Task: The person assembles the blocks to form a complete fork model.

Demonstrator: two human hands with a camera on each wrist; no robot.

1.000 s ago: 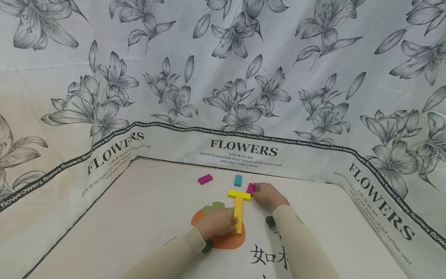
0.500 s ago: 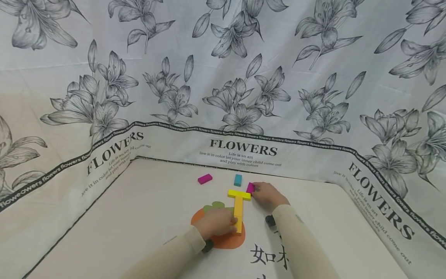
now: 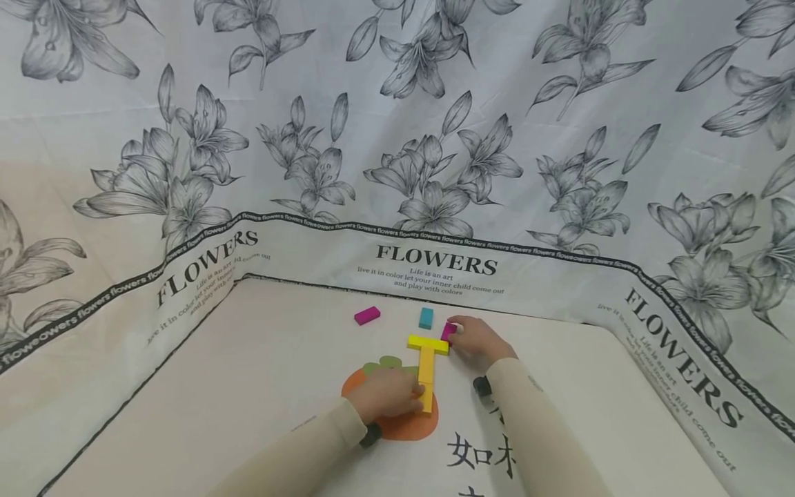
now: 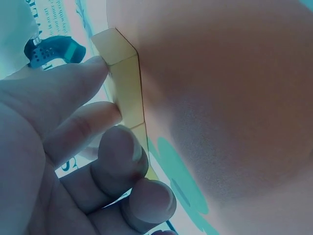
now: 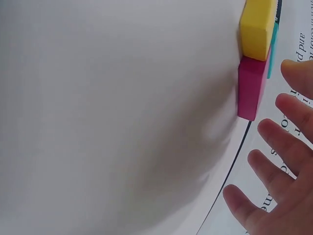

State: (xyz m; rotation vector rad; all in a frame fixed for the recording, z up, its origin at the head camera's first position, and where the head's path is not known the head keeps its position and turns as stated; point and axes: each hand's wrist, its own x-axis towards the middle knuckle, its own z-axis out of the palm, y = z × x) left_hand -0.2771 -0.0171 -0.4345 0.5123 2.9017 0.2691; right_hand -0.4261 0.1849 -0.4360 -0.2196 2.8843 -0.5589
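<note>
In the head view two orange-yellow blocks, an upper block (image 3: 426,366) and a lower block (image 3: 427,402), lie end to end below a bright yellow block (image 3: 427,344) set crosswise, forming a T. My left hand (image 3: 386,395) rests its thumb and index fingertip on the lower block; its other fingers are bent in the left wrist view. A magenta block (image 5: 251,90) touches the right end of the yellow crosspiece. Beside it, my right hand (image 5: 289,209) has its fingers spread and clear of the block in the right wrist view.
A teal block (image 3: 426,318) stands behind the crosspiece, and another magenta block (image 3: 367,315) lies farther left. The pale tablecloth (image 3: 267,386) carries a printed orange fruit (image 3: 406,429) and black characters. A floral curtain (image 3: 428,207) hangs around the back and sides.
The right hand's fingers have opened and come away from the magenta block at the crosspiece. The view has tipped slightly; the left hand and the blocks keep their places.
</note>
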